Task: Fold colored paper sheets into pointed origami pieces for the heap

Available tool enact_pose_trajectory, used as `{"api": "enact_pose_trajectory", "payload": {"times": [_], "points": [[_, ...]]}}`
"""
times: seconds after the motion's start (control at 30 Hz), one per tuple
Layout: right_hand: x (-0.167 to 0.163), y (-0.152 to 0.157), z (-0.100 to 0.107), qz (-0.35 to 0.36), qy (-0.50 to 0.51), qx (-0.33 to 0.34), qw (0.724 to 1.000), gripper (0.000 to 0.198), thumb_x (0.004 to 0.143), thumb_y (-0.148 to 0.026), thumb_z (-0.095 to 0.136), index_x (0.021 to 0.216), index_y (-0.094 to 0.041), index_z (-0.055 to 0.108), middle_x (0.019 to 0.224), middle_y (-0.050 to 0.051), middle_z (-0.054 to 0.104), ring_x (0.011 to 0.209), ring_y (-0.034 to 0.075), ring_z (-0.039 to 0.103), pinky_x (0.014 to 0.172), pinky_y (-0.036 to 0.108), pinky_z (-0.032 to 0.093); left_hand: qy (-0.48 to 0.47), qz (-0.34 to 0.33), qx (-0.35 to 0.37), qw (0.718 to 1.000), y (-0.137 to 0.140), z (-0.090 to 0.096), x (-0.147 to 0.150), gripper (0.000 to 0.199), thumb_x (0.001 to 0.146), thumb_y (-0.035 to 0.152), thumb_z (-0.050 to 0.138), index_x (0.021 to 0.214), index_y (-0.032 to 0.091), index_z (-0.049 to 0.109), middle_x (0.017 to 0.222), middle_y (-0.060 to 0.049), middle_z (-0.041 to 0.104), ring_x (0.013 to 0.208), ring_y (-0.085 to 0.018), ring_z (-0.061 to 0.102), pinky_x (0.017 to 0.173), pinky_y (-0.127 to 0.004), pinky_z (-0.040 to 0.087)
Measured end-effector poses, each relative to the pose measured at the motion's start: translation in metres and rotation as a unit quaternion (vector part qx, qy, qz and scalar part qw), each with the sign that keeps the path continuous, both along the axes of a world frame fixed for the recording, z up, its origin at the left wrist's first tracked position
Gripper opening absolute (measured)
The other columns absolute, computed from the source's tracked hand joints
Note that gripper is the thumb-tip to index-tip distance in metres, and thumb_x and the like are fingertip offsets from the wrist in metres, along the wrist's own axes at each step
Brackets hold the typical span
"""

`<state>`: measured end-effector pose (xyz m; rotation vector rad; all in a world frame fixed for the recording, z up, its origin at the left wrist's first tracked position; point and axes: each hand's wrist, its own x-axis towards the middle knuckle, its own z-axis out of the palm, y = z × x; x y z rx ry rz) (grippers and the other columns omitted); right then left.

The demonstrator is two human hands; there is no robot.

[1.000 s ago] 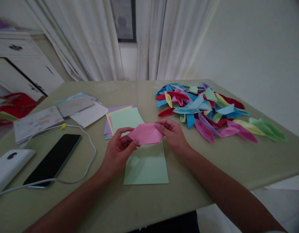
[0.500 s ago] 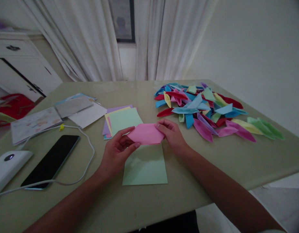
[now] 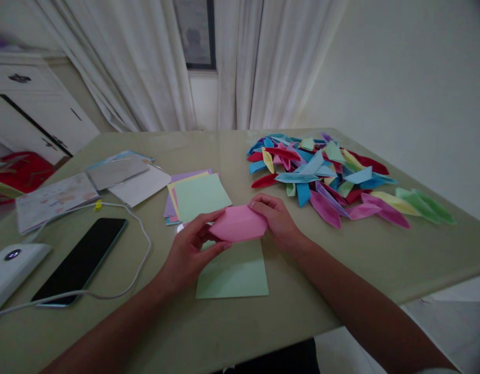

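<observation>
A pink folded paper point(image 3: 240, 223), hexagon-like with pointed ends, is held up between both hands. My left hand point(image 3: 193, 246) pinches its left end, thumb along the lower edge and fingers behind. At the right end, my right hand point(image 3: 274, 215) grips it with the thumb on top; its other fingers are partly hidden. Below the folded piece a light green paper sheet point(image 3: 235, 275) lies flat on the table, its far part covered by the hands and the pink paper. A stack of coloured paper sheets point(image 3: 203, 195), light green on top, sits just beyond my left hand.
Many folded paper pieces point(image 3: 313, 171) in mixed colours are heaped at the table's point(image 3: 341, 270) back right. To the left lie a black-screened phone point(image 3: 82, 259), a white power bank point(image 3: 17, 270), a looping white cable point(image 3: 146, 244) and flat packets point(image 3: 60, 200).
The pink folded paper has come slightly nearer and lower, tilting down at its right end. Both hands keep hold of it; more of the paper stack shows.
</observation>
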<state>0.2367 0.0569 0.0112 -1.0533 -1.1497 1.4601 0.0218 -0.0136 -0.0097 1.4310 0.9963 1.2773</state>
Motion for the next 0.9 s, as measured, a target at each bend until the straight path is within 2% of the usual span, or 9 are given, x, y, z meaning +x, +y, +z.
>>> {"api": "enact_pose_trajectory", "payload": {"times": [0.23, 0.37, 0.53, 0.73, 0.9], "points": [[0.0005, 0.0007, -0.0044, -0.013, 0.004, -0.004, 1.000, 0.035, 0.074, -0.049, 0.085, 0.074, -0.017, 0.071, 0.070, -0.001, 0.062, 0.064, 0.013, 0.048, 0.059, 0.026, 0.034, -0.028, -0.011, -0.018, 0.999, 0.0025, 0.0028, -0.0008, 0.061, 0.083, 0.020, 0.084, 0.140, 0.023, 0.062, 0.131, -0.012, 0.068, 0.101, -0.018, 0.072, 0.089, -0.031, 0.062], [0.0019, 0.0008, -0.0052, -0.018, -0.022, 0.020, 0.999, 0.034, 0.078, -0.049, 0.083, 0.074, -0.018, 0.072, 0.070, -0.001, 0.063, 0.064, 0.013, 0.050, 0.059, 0.027, 0.036, -0.027, -0.029, -0.030, 0.999, 0.0012, 0.0021, -0.0008, 0.061, 0.084, 0.021, 0.083, 0.141, 0.024, 0.061, 0.122, -0.010, 0.070, 0.094, -0.017, 0.072, 0.086, -0.031, 0.062], [0.0012, 0.0025, -0.0046, -0.020, -0.050, 0.031, 0.998, 0.032, 0.078, -0.049, 0.082, 0.083, -0.018, 0.076, 0.080, 0.002, 0.071, 0.071, 0.016, 0.058, 0.062, 0.027, 0.042, -0.035, -0.022, -0.050, 0.998, -0.0002, 0.0029, -0.0011, 0.061, 0.081, 0.024, 0.086, 0.137, 0.023, 0.063, 0.126, -0.012, 0.070, 0.098, -0.020, 0.073, 0.086, -0.033, 0.063], [-0.0011, 0.0044, -0.0059, -0.036, -0.025, -0.002, 0.999, 0.040, 0.072, -0.053, 0.085, 0.088, -0.019, 0.073, 0.082, 0.003, 0.073, 0.067, 0.016, 0.059, 0.057, 0.025, 0.043, -0.056, -0.038, -0.072, 0.995, -0.0010, 0.0057, -0.0001, 0.052, 0.087, 0.024, 0.080, 0.136, 0.022, 0.061, 0.121, -0.011, 0.073, 0.098, -0.018, 0.072, 0.083, -0.028, 0.059], [-0.0018, 0.0010, -0.0030, -0.018, -0.019, -0.001, 1.000, 0.043, 0.072, -0.056, 0.084, 0.090, -0.019, 0.070, 0.079, 0.001, 0.070, 0.063, 0.014, 0.056, 0.055, 0.024, 0.041, -0.062, -0.018, -0.075, 0.995, 0.0012, 0.0062, 0.0016, 0.036, 0.090, 0.027, 0.075, 0.124, 0.021, 0.065, 0.125, -0.011, 0.073, 0.103, -0.020, 0.073, 0.089, -0.032, 0.059]]}}
